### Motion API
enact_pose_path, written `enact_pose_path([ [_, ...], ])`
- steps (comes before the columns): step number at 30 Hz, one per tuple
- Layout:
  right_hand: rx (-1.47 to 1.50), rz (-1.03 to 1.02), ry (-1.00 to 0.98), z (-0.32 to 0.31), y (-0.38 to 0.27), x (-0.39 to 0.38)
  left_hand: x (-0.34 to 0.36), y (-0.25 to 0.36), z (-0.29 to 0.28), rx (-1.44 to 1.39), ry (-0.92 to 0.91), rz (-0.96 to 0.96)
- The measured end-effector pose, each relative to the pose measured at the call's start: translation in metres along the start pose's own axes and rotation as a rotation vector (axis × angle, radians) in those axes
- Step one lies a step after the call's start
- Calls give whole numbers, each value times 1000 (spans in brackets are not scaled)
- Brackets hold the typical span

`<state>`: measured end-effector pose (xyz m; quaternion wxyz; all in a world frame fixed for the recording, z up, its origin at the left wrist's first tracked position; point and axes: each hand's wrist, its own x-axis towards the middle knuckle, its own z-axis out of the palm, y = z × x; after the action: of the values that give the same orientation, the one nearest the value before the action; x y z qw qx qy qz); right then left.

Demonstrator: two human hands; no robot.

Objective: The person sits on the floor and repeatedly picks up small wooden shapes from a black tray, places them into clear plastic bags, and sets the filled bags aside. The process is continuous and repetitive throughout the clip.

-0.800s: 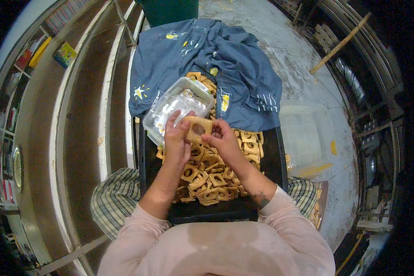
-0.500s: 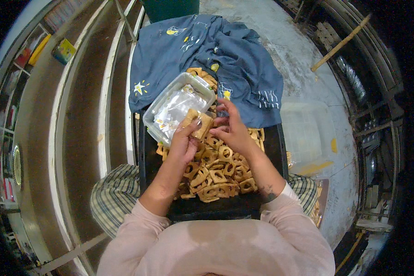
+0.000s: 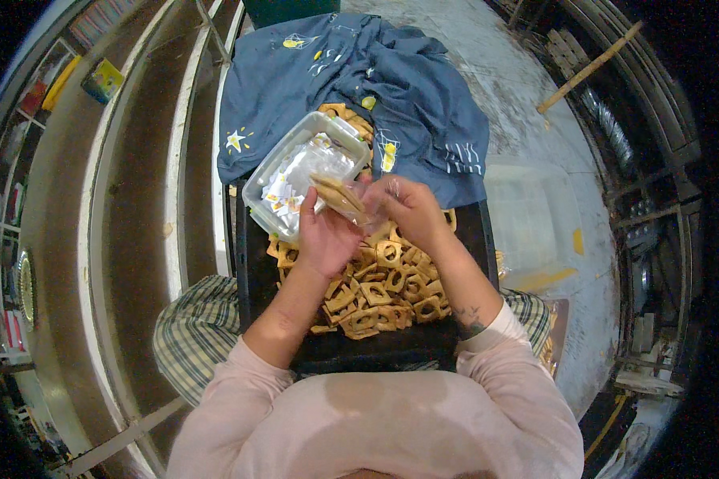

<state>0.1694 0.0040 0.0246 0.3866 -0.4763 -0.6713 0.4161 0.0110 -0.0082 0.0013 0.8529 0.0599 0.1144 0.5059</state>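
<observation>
A black tray [image 3: 252, 271] at frame centre holds a heap of tan wooden pieces [image 3: 379, 291]; a clear tub [image 3: 303, 172] sits upper left; left hand [image 3: 323, 235] and right hand [image 3: 407, 209] together pinch one wooden piece [image 3: 337, 194] in a thin clear bag, seemingly bagging; sealing needs steady fingers.

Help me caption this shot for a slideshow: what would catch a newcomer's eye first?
The two hands, left hand and right hand, meet at centre on a tan wooden piece in a clear bag. Below them a heap of similar square wooden pieces fills a black tray; a blue cloth lies beyond.
</observation>
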Motion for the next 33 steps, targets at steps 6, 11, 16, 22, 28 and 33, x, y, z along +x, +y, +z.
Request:
enact_pose_path([
  [6, 450, 220, 101, 18, 33, -22, 1, 18, -10, 42, 316, 199],
  [11, 178, -245, 232, 32, 8, -21, 2, 3, -15, 46, 219, 96],
  [16, -264, -551, 110, 6, -35, -12, -2, 1, -18, -191, -190, -240],
  [22, -482, -830, -97, 0, -45, -6, 2, 10, -21, 118, 126, -275],
  [28, -355, -216, 330, -3, 46, -23, 11, 29, -33, -123, 238, 209],
  [33, -1234, 111, 30, 25, 145, -64, 13, 40, -36, -69, 250, 305],
])
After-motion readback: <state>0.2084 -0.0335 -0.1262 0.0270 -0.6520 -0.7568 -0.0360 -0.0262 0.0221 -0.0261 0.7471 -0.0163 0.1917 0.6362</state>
